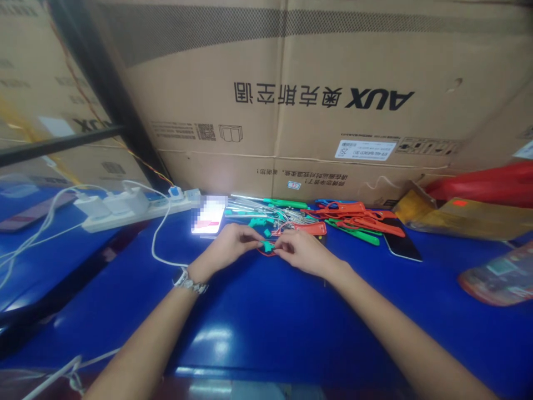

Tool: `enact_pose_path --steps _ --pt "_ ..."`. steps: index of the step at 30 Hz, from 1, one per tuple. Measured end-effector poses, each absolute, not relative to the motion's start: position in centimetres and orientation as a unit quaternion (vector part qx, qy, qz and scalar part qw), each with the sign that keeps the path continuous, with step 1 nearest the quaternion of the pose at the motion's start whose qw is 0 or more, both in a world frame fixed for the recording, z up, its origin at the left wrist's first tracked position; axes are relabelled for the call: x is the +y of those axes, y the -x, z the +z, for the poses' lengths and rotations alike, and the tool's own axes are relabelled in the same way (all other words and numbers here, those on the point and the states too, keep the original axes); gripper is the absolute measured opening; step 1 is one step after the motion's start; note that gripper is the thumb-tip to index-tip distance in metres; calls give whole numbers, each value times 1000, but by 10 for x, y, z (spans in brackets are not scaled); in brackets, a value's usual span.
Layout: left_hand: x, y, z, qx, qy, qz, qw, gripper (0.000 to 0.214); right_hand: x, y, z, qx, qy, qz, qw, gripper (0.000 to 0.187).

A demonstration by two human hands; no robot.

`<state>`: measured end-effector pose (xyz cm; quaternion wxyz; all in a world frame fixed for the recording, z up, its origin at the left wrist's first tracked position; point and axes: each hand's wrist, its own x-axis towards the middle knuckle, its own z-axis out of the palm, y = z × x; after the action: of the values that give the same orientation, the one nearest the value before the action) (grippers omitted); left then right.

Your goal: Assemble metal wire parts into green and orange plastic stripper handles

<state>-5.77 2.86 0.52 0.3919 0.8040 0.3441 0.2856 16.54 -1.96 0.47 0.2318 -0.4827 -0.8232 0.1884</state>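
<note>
Near the middle of the blue table, my left hand [234,244] and my right hand [300,251] meet over a small teal plastic piece [267,246]. Thumb and forefinger of each hand pinch it from opposite sides. Its exact kind is too small to make out. More teal pieces [260,221] lie just beyond my fingers. Behind them is a pile of thin metal rods [287,215] with green handles. An orange plastic handle [312,228] rests close behind my right hand. A watch [189,280] is on my left wrist.
A lit phone [209,215] stands left of the pile, and a dark phone [402,244] lies right. Orange strips [353,214] overlap it. A white power strip [125,215] with cables sits left. A cardboard wall [266,128] closes the back; a plastic bottle [499,278] lies right.
</note>
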Motion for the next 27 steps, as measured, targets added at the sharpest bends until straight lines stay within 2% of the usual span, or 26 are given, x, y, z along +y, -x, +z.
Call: enact_pose_path --steps 4,11,23,27 --pt "31 60 4 328 -830 293 341 12 -18 -170 3 -831 461 200 238 6" --pt "32 58 1 322 -838 280 341 11 -16 -176 -5 -827 440 228 267 7" --pt "34 56 -7 317 -875 289 227 8 -19 -174 -10 -801 433 270 315 5" --pt "34 56 -7 310 -876 287 231 10 -23 -174 -9 -786 441 290 322 15"
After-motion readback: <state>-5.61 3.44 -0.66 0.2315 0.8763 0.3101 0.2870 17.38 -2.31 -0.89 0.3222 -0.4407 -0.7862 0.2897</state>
